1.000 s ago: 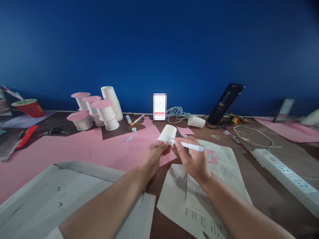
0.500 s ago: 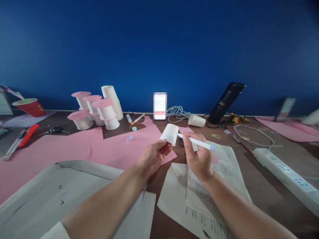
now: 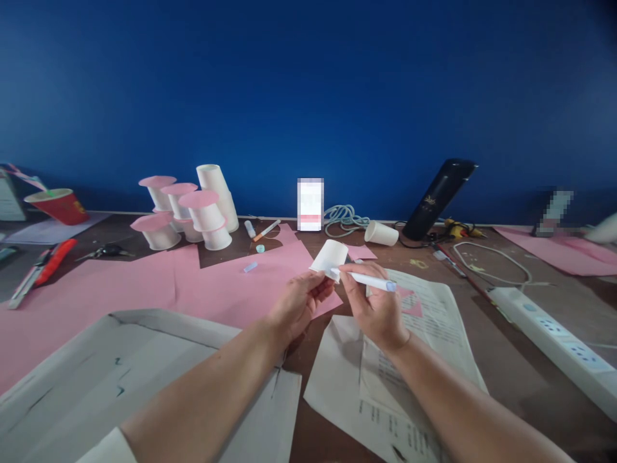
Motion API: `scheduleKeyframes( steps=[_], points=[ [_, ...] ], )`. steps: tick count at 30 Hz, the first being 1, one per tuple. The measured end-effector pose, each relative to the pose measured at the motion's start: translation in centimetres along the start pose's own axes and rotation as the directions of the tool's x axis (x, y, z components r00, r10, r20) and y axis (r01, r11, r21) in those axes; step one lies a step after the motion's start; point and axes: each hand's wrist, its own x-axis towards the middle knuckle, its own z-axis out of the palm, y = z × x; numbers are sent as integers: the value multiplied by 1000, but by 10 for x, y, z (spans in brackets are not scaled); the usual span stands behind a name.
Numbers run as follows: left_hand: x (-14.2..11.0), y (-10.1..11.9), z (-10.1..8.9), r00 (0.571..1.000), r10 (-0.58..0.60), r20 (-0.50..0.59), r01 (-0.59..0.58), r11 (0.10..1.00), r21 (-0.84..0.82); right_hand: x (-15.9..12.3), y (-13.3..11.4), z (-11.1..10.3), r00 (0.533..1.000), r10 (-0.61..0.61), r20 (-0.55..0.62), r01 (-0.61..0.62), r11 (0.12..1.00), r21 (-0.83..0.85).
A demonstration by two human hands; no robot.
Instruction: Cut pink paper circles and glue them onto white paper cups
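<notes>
A white paper cup [image 3: 330, 254] is held tilted above the desk, its rim toward me. My left hand [image 3: 304, 297] is closed on the cup's lower left edge, fingers beneath it. My right hand [image 3: 376, 308] grips a white marker pen [image 3: 369, 280] with a bluish end. The pen's tip meets or nearly meets the cup's lower right side; the fingers partly hide that spot. Below the right hand lie printed sheets [image 3: 441, 321], with a small pink paper scrap [image 3: 409, 303] on them.
Stacked paper cups with pink discs [image 3: 205, 212] stand at left, by tall nested cups [image 3: 216, 193]. Pink paper [image 3: 144, 286] covers the left desk. A phone [image 3: 310, 204], a lying cup [image 3: 381, 233], a black flask [image 3: 436, 200], a power strip [image 3: 554, 344] and a utility knife [image 3: 41, 273] surround the hands.
My right hand has moved left and slightly down with the marker, bringing its tip to the cup's lower right. My left hand and the cup have hardly moved.
</notes>
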Motion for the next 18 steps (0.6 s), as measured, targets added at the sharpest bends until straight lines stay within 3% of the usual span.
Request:
scheduleKeyframes(
  steps=[6,11,18],
  points=[
    [-1,0,-1,1000,4,19,-5,999,41,-1,-2,-1,1000,10,-9,-10,1000,1],
    [1,1,0,1000,10,-16,-10,1000,5,0,-2,0,998,25,54,-25,1000,12],
    [3,2,-1,998,-9,-57,7,999,-45,-1,-2,3,998,44,48,-45,999,19]
  ],
)
